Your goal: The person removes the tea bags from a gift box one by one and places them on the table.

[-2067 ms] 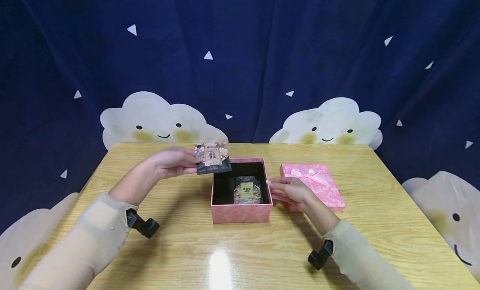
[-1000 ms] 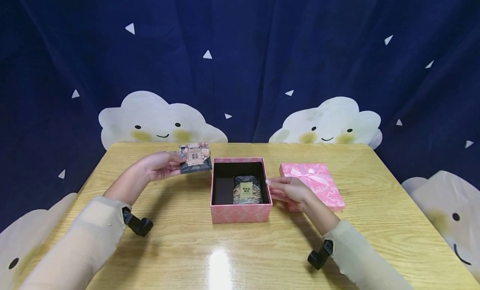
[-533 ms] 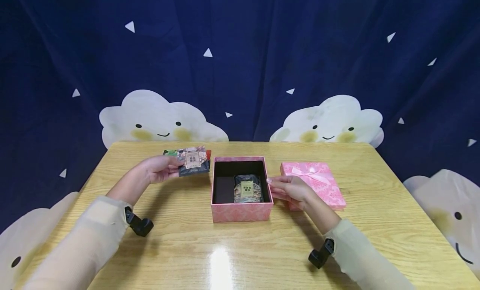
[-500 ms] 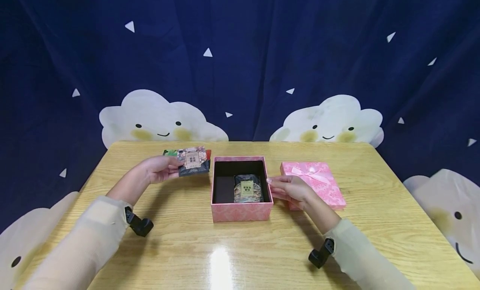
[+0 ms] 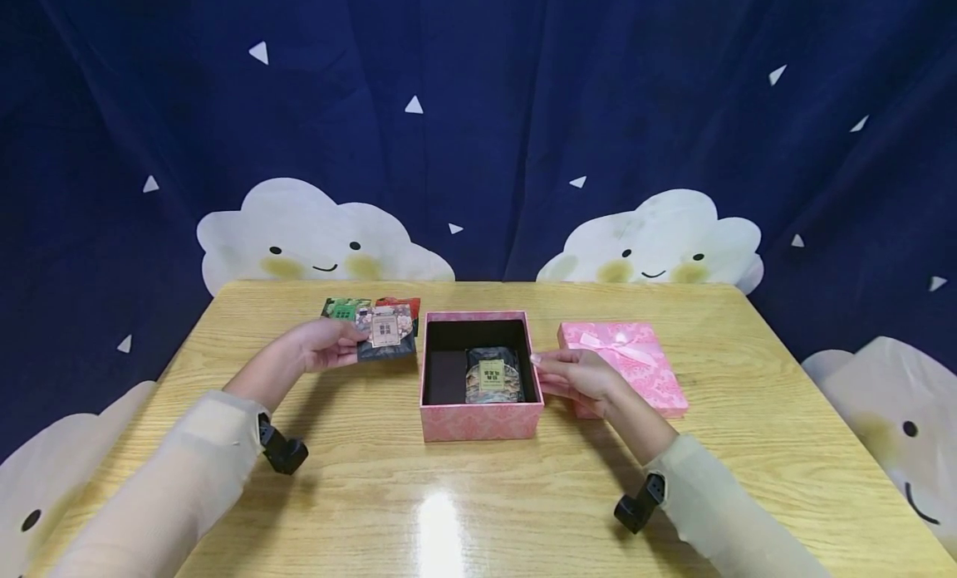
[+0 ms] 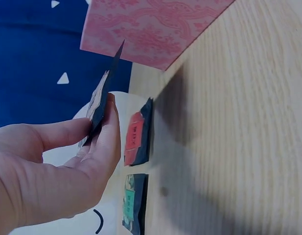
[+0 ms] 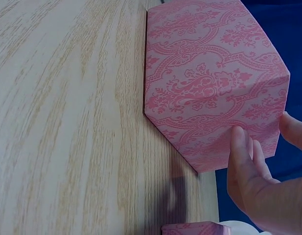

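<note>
Box stands mid-table: narrow gap to the lid [image 5: 635,370] on its right; wide stretch of wood in front. Far table edge runs just behind the red sachet [image 5: 402,302] and green sachet [image 5: 344,309], both left of the box.

Table [image 5: 359,495] pale wood, glare patch in front. Navy curtain [image 5: 478,129] behind, cloud faces along it.

Left hand [image 5: 329,345]: thumb and fingers clamped on the floral sachet [image 5: 385,333] — held above the table, left of the pink box [image 5: 478,423]. Right hand [image 5: 579,377]: gripping the box's right wall — thumb at rim, fingers outside. 1 dark sachet [image 5: 492,377] inside.
</note>
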`<action>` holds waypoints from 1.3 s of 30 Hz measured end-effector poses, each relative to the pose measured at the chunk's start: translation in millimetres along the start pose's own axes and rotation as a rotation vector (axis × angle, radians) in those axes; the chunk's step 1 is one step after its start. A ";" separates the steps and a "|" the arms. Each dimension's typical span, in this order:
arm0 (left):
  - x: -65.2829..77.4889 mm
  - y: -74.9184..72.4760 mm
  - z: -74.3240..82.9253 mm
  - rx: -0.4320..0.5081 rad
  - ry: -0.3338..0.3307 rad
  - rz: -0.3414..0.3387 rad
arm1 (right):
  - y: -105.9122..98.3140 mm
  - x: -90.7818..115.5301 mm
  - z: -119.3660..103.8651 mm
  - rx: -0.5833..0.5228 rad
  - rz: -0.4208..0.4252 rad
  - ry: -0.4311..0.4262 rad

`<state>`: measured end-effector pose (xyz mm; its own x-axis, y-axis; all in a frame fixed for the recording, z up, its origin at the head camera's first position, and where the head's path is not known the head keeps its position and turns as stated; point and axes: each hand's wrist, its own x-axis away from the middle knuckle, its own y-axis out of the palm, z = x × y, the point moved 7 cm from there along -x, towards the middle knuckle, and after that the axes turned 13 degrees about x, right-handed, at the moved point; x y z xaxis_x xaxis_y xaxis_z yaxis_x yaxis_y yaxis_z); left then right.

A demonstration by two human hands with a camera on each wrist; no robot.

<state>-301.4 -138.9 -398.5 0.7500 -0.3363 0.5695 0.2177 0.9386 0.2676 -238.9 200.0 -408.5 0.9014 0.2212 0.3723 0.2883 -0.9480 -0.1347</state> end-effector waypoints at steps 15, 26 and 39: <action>-9.9 0.5 -16.0 -0.111 -0.008 -0.002 | 0.9 0.8 0.4 -0.012 -0.014 -0.003; -15.7 -4.5 -19.3 -0.204 0.000 0.013 | 0.8 0.0 -0.6 0.025 -0.008 0.003; -19.6 -3.5 -22.2 -0.246 0.009 0.051 | 1.1 -0.2 0.1 -0.006 -0.004 -0.004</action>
<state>-303.0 -133.9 -427.9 0.7692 -0.2885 0.5702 0.3240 0.9452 0.0412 -238.7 199.0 -408.9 0.9016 0.2261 0.3687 0.2901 -0.9484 -0.1280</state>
